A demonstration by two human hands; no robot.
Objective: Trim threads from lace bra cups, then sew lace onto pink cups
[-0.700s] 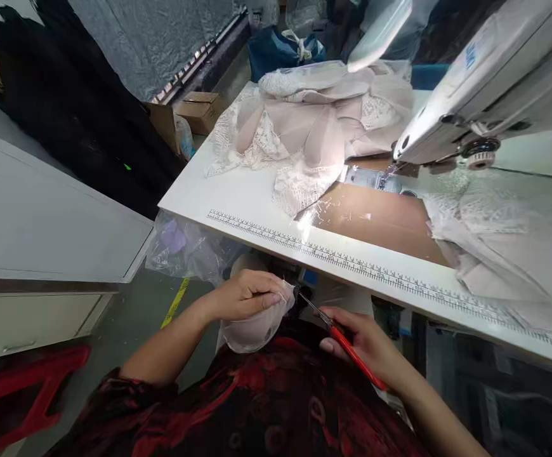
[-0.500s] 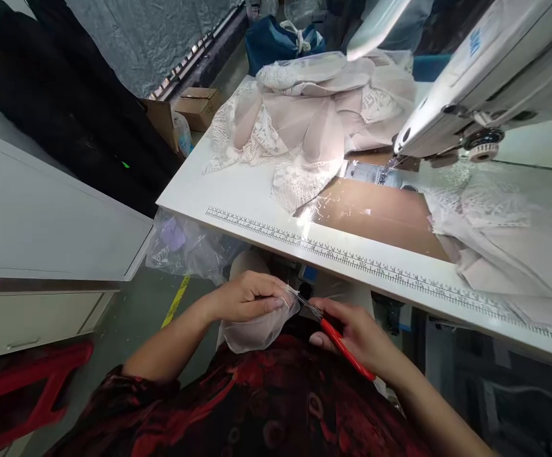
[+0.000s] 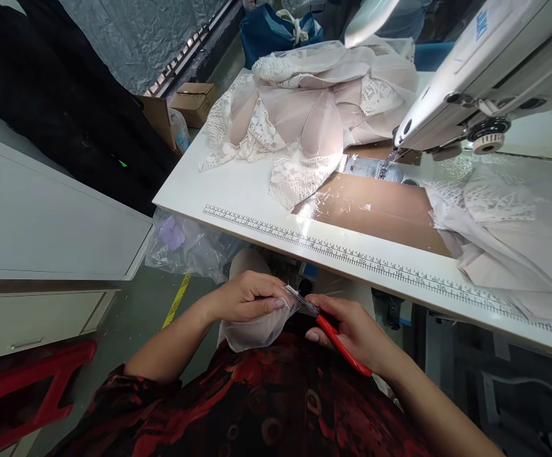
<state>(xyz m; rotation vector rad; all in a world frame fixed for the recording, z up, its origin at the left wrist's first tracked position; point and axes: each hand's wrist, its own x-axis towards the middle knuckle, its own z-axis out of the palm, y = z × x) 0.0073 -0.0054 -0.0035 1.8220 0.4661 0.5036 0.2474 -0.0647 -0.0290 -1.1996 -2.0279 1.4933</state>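
Observation:
Between the thumb and fingers of my left hand is pinched a piece of sheer pale fabric, which hangs down over my lap. My right hand is closed around red-handled scissors. Their thin metal blades point up and left and meet the fabric's edge just beyond my left fingertips. Whether the blades are parted cannot be made out. Both hands are below the front edge of the white sewing table.
A sewing machine stands over the table's right side. Pale lace garments are heaped at the back, and more lace pieces lie at right. A plastic bag hangs below the left corner. A red stool is at lower left.
The scissors and my right hand have shifted slightly left, bringing the blade tips further along the fabric's edge. My left hand keeps its pinch. The view has tilted a little.

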